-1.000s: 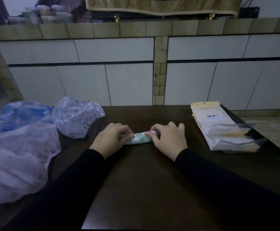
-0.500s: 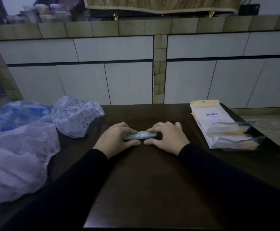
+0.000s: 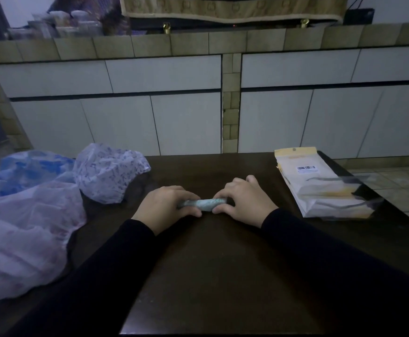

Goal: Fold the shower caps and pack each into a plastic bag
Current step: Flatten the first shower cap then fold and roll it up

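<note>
a pale green rolled shower cap (image 3: pixel 202 203) lies crosswise on the dark surface (image 3: pixel 222 263), near its middle, held at both ends. the left hand (image 3: pixel 164 207) grips the left end, its fingers (image 3: pixel 186 190) curled over the top of the roll and the thumb tucked along the near side. the right hand (image 3: pixel 244 203) pinches the right end, fingers (image 3: pixel 222 194) bent over the top and the thumb pressed against the near side. both arms wear dark sleeves (image 3: pixel 320 251).

to the left, well apart from the roll, loose shower caps are heaped: a white one with a small purple print (image 3: pixel 108 173) at the far edge, a blue-patterned one (image 3: pixel 28 169) beside it, and a large pale pinkish one (image 3: pixel 23 237) nearest the person. on the right side of the surface lies a stack of plastic bags (image 3: pixel 320 188) with yellow headers and a barcode label (image 3: pixel 306 168). beyond the surface stands a tiled wall (image 3: pixel 186 105).
</note>
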A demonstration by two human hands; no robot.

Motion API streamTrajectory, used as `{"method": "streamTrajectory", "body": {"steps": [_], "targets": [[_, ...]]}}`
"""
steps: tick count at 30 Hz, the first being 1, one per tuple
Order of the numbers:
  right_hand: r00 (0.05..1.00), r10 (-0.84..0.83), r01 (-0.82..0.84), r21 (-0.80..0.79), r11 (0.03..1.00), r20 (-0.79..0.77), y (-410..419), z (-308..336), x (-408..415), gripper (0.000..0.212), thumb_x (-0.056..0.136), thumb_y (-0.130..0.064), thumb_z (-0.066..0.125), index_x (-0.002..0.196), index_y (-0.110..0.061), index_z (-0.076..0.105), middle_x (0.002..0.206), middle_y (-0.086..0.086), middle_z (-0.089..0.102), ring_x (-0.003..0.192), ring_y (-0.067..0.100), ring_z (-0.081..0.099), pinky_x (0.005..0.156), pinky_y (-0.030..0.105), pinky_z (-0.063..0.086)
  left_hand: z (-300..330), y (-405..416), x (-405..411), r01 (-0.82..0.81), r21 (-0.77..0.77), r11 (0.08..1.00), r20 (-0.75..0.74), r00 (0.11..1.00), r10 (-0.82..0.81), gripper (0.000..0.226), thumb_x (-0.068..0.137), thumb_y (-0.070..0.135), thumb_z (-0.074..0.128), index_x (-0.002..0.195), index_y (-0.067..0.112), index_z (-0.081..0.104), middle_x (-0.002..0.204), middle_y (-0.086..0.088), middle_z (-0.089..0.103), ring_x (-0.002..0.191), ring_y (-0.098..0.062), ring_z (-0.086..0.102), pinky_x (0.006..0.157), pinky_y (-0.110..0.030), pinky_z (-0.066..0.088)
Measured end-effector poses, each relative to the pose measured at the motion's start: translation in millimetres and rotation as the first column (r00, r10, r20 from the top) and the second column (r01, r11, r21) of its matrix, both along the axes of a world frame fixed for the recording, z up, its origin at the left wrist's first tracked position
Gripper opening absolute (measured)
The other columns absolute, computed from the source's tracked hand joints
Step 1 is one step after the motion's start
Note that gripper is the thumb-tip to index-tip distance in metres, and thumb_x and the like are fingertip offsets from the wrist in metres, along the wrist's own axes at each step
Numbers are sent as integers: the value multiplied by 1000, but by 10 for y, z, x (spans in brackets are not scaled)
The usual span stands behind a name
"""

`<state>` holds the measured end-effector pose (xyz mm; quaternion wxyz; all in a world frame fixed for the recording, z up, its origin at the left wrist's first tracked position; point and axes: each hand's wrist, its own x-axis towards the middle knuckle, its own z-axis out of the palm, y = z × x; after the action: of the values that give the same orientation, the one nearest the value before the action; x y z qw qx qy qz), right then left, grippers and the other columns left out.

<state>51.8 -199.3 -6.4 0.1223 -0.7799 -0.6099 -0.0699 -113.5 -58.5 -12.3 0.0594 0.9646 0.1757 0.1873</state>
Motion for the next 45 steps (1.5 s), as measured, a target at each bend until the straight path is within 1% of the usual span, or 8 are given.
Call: {"method": "streamTrajectory", "body": {"steps": [10, 14, 17, 22, 28, 34, 38, 45], "targets": [[1000, -6, 6, 17, 1000, -14, -3, -12, -52, 34, 93, -51, 50, 121, -36, 60, 107, -11, 60, 104, 9, 51, 93, 32, 34, -58, -62, 31, 12, 87, 996, 119, 993, -23, 23, 85, 50, 64, 103, 36, 69, 87, 18, 60, 79, 3, 49, 60, -9, 29], [1000, -23, 23, -5, 1000, 17, -87, 165, -67, 48, 88, -60, 52, 129, -35, 54, 114, -10, 59, 110, 11, 51, 96, 35, 37, -61, -70, 22, 18, 124, 992, 193, 980, -42, 22, 83, 43, 69, 103, 33, 69, 91, 16, 63, 80, 0, 52, 63, -10, 33], [995, -94, 100, 132, 986, -45, -269, 454, 7, 56, 84, -66, 51, 130, -33, 53, 114, -10, 59, 106, 10, 53, 92, 34, 45, -28, -83, 42, 13, 117, 993, 265, 963, -44, 23, 82, 35, 72, 104, 29, 69, 93, 13, 63, 79, 1, 48, 63, -8, 32], [927, -313, 366, 320, 874, -208, -675, 874, 410, 32, 94, -45, 52, 120, -29, 60, 111, -9, 60, 92, 8, 53, 76, 23, 40, -18, -170, 197, 16, 155, 988, 305, 950, -63, 23, 81, 33, 73, 102, 24, 70, 92, 8, 66, 78, -1, 51, 62, -7, 31], [650, -737, 754, 38, 656, -185, -950, 631, 1127, 47, 84, -52, 57, 122, -24, 59, 112, 3, 64, 98, 24, 59, 88, 40, 51, 9, -288, 547, 36, 161, 986, 346, 934, -90, 25, 81, 32, 70, 104, 23, 69, 92, 7, 64, 80, -6, 55, 64, -17, 40], [537, -814, 779, -240, 579, -222, -1017, 315, 1315, 61, 69, -56, 71, 115, -19, 58, 107, 2, 64, 95, 23, 59, 92, 43, 46, -9, -275, 681, 55, 141, 988, 344, 934, -101, 25, 81, 30, 71, 105, 21, 69, 93, 5, 64, 80, -6, 55, 65, -19, 44], [557, -814, 799, -160, 579, -167, -1032, 291, 1292, 68, 69, -58, 75, 121, -19, 56, 118, 1, 63, 107, 24, 58, 94, 41, 43, -21, -251, 669, 29, 115, 993, 366, 928, -70, 25, 80, 27, 74, 104, 20, 70, 91, 5, 64, 80, -6, 54, 64, -17, 40], [580, -815, 815, 15, 580, -11, -1009, 400, 1138, 57, 74, -50, 74, 122, -25, 55, 108, 1, 64, 104, 26, 56, 93, 43, 35, -3, -270, 622, 23, 86, 996, 374, 926, -53, 25, 80, 26, 74, 104, 20, 70, 91, 5, 64, 80, -9, 56, 65, -24, 49]]}}
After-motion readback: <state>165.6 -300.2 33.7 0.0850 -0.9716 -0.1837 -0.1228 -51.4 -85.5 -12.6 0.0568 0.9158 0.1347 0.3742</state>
